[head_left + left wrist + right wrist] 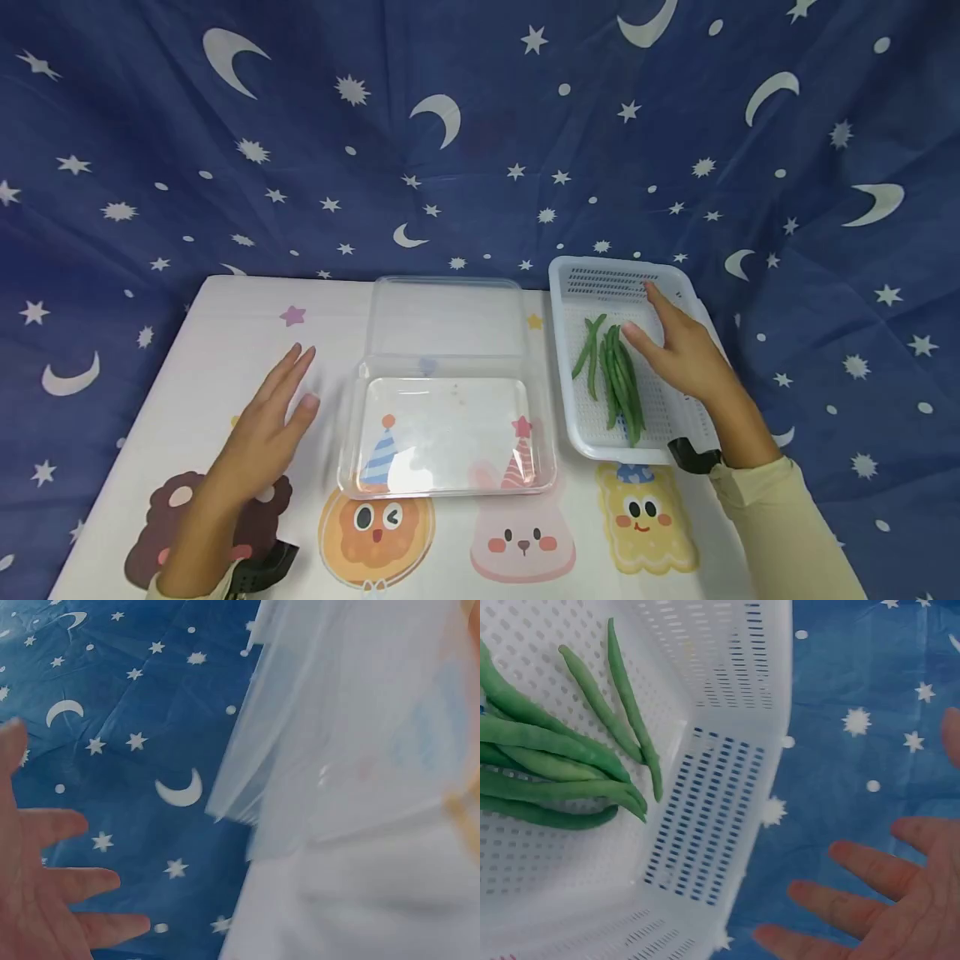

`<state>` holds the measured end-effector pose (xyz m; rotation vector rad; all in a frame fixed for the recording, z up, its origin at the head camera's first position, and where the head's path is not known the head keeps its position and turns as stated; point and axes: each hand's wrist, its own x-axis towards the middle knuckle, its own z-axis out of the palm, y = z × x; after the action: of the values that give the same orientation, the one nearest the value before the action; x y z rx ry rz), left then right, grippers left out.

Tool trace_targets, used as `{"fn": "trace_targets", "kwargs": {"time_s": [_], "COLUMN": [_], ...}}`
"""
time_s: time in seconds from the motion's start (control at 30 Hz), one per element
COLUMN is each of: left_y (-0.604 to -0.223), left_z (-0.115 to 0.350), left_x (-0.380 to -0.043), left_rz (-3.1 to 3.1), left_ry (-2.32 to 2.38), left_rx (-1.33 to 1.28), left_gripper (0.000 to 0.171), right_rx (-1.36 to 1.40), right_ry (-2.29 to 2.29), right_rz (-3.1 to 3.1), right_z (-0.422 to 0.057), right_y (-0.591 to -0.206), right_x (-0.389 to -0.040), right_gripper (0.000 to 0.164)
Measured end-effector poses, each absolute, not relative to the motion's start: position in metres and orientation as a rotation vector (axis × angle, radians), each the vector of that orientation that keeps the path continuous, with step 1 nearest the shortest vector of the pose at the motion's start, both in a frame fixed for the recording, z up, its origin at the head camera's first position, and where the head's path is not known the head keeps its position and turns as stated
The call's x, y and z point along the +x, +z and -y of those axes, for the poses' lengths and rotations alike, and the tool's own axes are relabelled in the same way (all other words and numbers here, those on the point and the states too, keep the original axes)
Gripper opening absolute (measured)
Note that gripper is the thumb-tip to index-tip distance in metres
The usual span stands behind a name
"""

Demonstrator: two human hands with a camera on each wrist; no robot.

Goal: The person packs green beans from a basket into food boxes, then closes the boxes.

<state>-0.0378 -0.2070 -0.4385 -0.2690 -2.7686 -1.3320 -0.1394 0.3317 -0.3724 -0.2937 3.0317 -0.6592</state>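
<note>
Several green beans (621, 379) lie in a white perforated basket (566, 367) on the right side of the table. Over that basket hovers my right hand (684, 354), fingers spread and holding nothing; the right wrist view shows the beans (555, 750) well apart from the fingers. To the left of a clear plastic container (446, 492), my left hand (262, 442) is held up with straight fingers and nothing in it. The container's transparent lid (450, 321) tilts back behind it. In the left wrist view, the left hand (52, 892) has its fingers spread apart.
The white table cover (300, 550) carries printed cartoon figures along its front. A dark blue cloth (480, 133) with moons and stars hangs behind the table and reaches down both sides. The basket stands by the table's right edge.
</note>
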Motion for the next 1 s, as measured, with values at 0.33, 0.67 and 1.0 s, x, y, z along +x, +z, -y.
{"fn": "trace_targets", "kwargs": {"time_s": [0.33,0.67,1.0], "left_y": [-0.468,-0.5,-0.532], "left_z": [0.187,0.187,0.18], "left_x": [-0.041,-0.047,-0.061], "left_rz": [2.714,2.451,2.019], "left_ry": [-1.588,-2.131,-2.491], "left_rx": [-0.019,0.06,-0.124], "left_gripper": [0.056,0.06,0.055], "right_rx": [0.006,0.314,0.468], "right_ry": [-0.858,-1.252,-1.155], "right_rz": [-2.824,-2.323,-2.202], "right_z": [-0.346,-0.37,-0.394], "right_y": [-0.389,-0.431,-0.464], "right_x": [-0.189,-0.219,-0.231], "right_gripper": [0.086,0.076,0.053]}}
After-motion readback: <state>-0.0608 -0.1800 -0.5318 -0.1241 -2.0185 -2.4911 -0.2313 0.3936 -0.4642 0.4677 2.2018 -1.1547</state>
